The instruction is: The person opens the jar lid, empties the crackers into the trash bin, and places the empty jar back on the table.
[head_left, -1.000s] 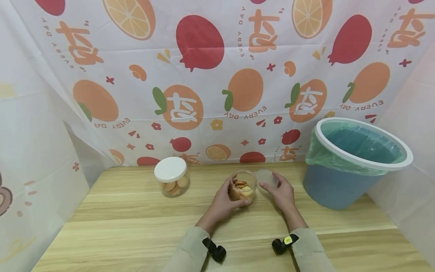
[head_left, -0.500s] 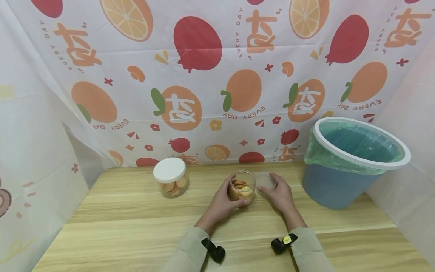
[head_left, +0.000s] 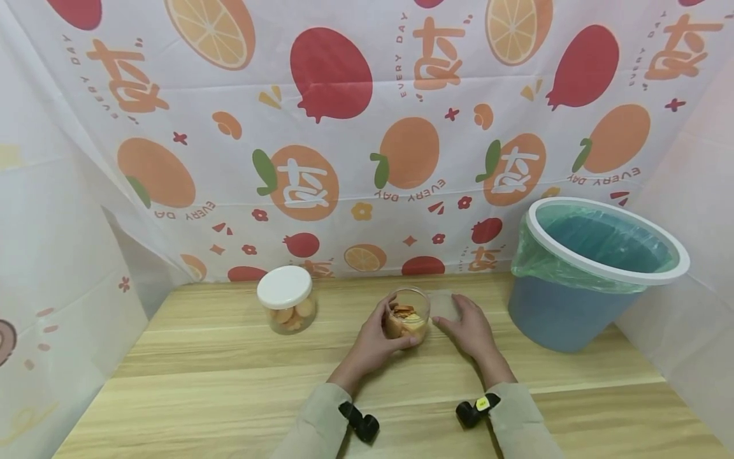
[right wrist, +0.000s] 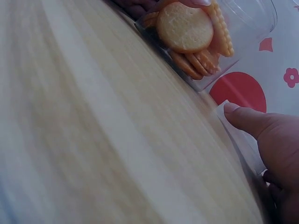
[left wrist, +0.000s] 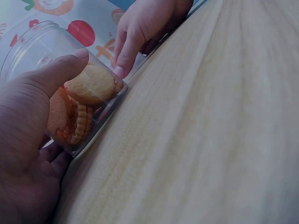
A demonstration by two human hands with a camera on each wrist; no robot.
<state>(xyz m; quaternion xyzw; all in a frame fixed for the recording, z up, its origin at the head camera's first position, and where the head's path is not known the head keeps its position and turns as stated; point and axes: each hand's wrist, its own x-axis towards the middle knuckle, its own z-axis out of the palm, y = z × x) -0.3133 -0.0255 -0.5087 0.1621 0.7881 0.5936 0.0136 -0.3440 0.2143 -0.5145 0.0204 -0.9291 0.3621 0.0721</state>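
Observation:
My left hand (head_left: 374, 341) grips an uncovered clear jar (head_left: 409, 319) standing on the table, its thumb along the near side. Round and ridged biscuits (left wrist: 90, 85) lie in the jar's lower part, seen through the wall in both wrist views. Just right of the jar, my right hand (head_left: 473, 330) holds a translucent pale lid (head_left: 445, 305) by its edge. That lid (right wrist: 243, 140) lies low at the tabletop, with the thumb on its rim in the right wrist view; the other fingers are partly hidden. Lid and jar are apart.
A second jar with a white lid (head_left: 285, 287), also containing biscuits, stands to the left. At the right is a blue bin (head_left: 559, 315) with a green liner and white rim. A fruit-print cloth (head_left: 355, 191) hangs behind the wooden table (head_left: 241, 395).
The translucent lid in my right hand has gone from slightly tilted to lying flatter at the tabletop. My left hand keeps its grip on the jar.

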